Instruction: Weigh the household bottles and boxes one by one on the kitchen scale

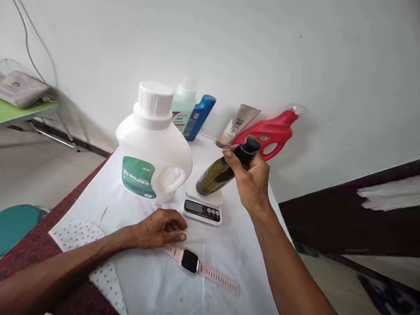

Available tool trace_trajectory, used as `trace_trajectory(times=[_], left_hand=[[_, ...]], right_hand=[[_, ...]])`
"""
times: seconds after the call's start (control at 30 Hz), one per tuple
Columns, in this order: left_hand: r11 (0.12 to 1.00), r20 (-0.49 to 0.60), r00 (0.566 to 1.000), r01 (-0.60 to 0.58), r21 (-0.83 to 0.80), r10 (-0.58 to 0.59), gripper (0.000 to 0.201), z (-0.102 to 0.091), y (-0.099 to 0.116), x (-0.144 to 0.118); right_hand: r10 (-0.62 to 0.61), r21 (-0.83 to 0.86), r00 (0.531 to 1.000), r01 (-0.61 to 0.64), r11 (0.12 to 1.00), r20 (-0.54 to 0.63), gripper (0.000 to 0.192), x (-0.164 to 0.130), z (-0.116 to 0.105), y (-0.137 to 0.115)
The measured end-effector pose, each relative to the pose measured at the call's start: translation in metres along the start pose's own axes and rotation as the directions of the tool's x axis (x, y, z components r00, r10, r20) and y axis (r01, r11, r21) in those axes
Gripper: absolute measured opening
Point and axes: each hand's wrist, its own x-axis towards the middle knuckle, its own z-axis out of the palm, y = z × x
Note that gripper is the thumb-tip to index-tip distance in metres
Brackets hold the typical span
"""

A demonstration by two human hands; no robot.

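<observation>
My right hand point(251, 177) grips a dark olive bottle point(216, 175) near its black pump top and holds it tilted in the air, just above a small white kitchen scale point(202, 209). My left hand point(160, 228) rests palm down on the white cloth point(147, 275), holding nothing, just in front of the scale. A pink smartwatch point(190, 261) lies flat on the cloth close to the left hand's fingers. A big white detergent jug point(152, 146) with a green label stands upright to the left of the scale.
Along the wall stand a pale green bottle point(183, 107), a blue bottle point(199, 116), a beige tube point(236, 124) and a red detergent bottle point(274, 131). A dotted cloth point(85, 236) lies at the left on a dark red table cover point(33, 251). A green table point(19, 109) stands far left.
</observation>
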Motion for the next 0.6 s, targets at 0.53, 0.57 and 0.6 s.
trace_trajectory(times=[0.53,0.57,0.6], left_hand=[[0.998,-0.008,0.999,0.047,0.031,-0.047,0.029,-0.001,0.008,-0.003],[0.998,-0.006,0.999,0.049,0.038,-0.049,0.028,-0.001,0.009,-0.002],[0.998,-0.003,0.999,0.051,0.04,-0.051,0.027,-0.001,0.01,-0.002]], right_hand=[[0.433,0.159,0.88,-0.407,0.9,-0.197,0.069,-0.084,-0.039,0.121],[0.428,0.158,0.881,-0.402,0.902,-0.2,0.068,-0.088,-0.04,0.124],[0.426,0.156,0.882,-0.401,0.903,-0.203,0.067,-0.09,-0.04,0.125]])
